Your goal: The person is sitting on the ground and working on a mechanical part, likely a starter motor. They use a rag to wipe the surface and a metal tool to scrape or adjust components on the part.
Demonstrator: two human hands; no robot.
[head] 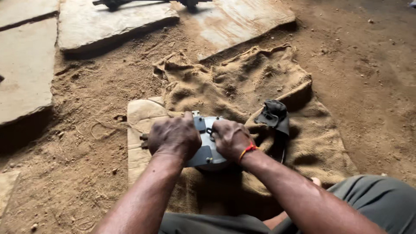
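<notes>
Our left hand [174,136] curls its fingers over the left side of a round grey metal part [207,149] with dark plates bolted on, lying near the sackcloth's [260,82] left edge; our right hand [230,138] grips its top, fingers closed.

No packages, labels (or screens)
</notes>
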